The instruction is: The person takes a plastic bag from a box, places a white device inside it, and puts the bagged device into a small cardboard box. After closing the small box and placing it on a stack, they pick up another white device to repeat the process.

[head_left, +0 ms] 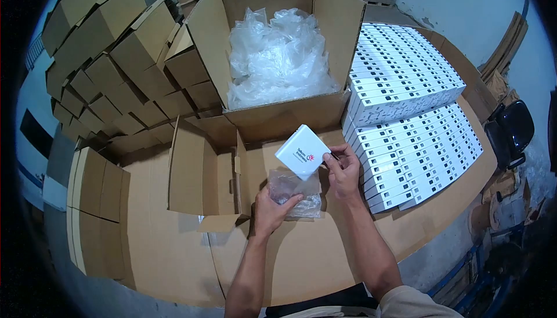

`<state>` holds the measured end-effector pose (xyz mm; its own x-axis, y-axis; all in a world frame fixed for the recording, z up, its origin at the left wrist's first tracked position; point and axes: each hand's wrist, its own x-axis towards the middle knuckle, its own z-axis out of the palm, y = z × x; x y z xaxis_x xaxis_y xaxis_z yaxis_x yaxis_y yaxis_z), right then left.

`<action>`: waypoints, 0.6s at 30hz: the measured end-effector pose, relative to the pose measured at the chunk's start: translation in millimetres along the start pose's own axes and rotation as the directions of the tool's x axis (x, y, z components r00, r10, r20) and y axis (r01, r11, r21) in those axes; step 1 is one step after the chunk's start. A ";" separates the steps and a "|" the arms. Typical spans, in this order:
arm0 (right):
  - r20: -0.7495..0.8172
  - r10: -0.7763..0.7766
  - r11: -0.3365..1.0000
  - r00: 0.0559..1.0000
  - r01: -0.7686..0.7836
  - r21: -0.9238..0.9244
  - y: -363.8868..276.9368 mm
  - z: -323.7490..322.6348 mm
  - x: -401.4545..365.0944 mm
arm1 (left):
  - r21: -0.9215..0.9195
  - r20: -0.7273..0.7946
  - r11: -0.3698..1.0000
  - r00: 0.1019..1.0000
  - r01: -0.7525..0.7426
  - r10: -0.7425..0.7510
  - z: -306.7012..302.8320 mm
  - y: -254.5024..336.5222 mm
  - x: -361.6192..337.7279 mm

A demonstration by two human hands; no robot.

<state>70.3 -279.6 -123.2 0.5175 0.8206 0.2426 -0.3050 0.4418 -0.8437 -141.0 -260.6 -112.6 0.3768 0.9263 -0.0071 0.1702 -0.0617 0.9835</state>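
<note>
Between thumb and fingers, my right hand [343,170] grips the right corner of a thin white box [303,151] with a small red logo and dark print. My left hand [272,209] pinches a clear plastic bag [296,193] just below the white box. The box's lower corner overlaps the bag's upper edge; whether it is inside cannot be made out. Left of my hands, an open cardboard box [194,170] stands on the cardboard-covered table [168,248].
Behind, a large open carton [206,45] holds crumpled clear bags [278,57]. Rows of white boxes [412,97] are stacked at the right. Brown cartons [116,57] pile up at the back left, with closed ones [98,213] at the left edge. A black chair [513,129] stands far right.
</note>
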 end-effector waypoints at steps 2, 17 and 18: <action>-0.006 0.009 0.999 1.000 -0.008 0.049 -1.8 1.5 -0.2 | 0.043 0.001 0.999 1.000 -0.004 0.004 -0.3 6.2 -0.6; 0.015 0.071 0.995 0.997 -0.071 0.062 0.5 1.0 -1.4 | 0.045 0.024 0.997 0.998 -0.055 0.054 1.9 -1.9 0.8; 0.020 0.055 0.998 0.998 -0.056 0.022 2.2 -0.5 -1.2 | 0.042 0.026 0.998 0.998 -0.054 0.053 2.0 -2.9 0.2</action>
<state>69.4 -279.7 -125.6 0.4839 0.8508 0.2048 -0.3513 0.4032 -0.8450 -139.6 -261.0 -115.8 0.4085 0.9118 0.0407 0.1873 -0.1274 0.9740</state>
